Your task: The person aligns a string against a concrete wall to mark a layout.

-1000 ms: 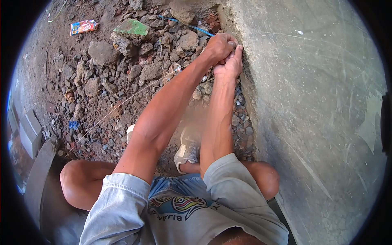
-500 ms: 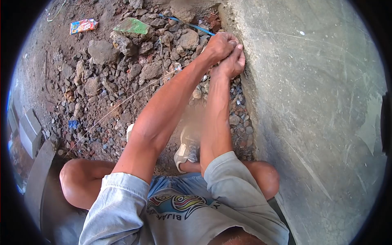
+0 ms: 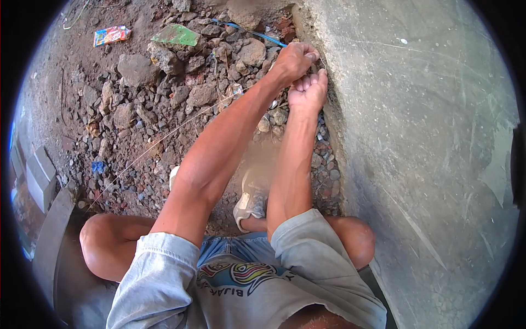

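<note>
My left hand (image 3: 297, 59) is beside the rough concrete edge, thumb and fingers pinched together. Whatever lies in the pinch is too small to make out. Just below it my right hand (image 3: 308, 92) is turned palm up, its fingers curled in and its thumb along the concrete side; anything in those fingers is hidden. A thin pale string (image 3: 164, 137) runs slantwise over the rubble and passes out of sight behind my left forearm. Blue strapping (image 3: 249, 32) lies on the stones and ends close to my left hand.
A raised concrete slab (image 3: 422, 137) fills the right side. Loose stones (image 3: 137, 70) and soil cover the ground at left, with a green shard (image 3: 176, 35), a snack wrapper (image 3: 112, 35) and a blue scrap (image 3: 98, 166). My shoe (image 3: 250, 205) rests on gravel between my arms.
My right hand has drawn slightly down and away from my left hand and turned its palm upward. The left hand has barely moved and stays pinched.
</note>
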A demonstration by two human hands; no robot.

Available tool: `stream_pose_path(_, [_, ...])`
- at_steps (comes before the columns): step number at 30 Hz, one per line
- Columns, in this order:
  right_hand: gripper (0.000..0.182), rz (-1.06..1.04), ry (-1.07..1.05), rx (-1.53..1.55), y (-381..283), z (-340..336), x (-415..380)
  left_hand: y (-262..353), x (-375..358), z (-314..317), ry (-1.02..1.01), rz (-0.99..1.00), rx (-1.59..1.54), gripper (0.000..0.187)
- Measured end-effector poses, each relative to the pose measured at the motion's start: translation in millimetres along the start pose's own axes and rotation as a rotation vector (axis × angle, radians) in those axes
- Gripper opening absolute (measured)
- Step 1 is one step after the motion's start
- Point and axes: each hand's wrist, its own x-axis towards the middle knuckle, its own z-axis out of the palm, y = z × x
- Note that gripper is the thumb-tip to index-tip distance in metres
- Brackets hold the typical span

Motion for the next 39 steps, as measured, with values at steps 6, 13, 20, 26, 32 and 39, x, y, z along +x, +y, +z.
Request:
stream_pose_path(6, [0.047,0.140,-0.016,0.117,-4.0,3.8,-2.1,0.4,-4.2,-1.4,-0.020,0.006,-0.005,0.022])
stream_pose_path(13, [0.032,-0.026,-0.004,0.045,5.6,15.7,4.5,1.8,-1.2,-3.1,-0.044,-0.020,-0.048,0.021])
stream_pose_path(20, [0.034,-0.160,0.033,-0.030,16.6,26.5,3.4,4.4,1.7,-9.3,-0.058,0.002,-0.011,0.020])
stream_pose_path(26, [0.036,-0.123,0.083,-0.078,13.2,25.7,-8.8,2.7,0.6,-4.5,-0.046,0.041,0.023,0.020])
stream_pose_path(32, [0.036,-0.202,0.013,-0.217,17.7,-1.8,-4.3,6.0,-3.8,-7.6,-0.125,-0.101,-0.122,0.019])
stream_pose_path(39, [0.022,-0.308,-0.032,-0.670,-2.9,-17.3,-10.4,-0.3,2.4,-6.4,-0.015,0.092,0.054,0.025])
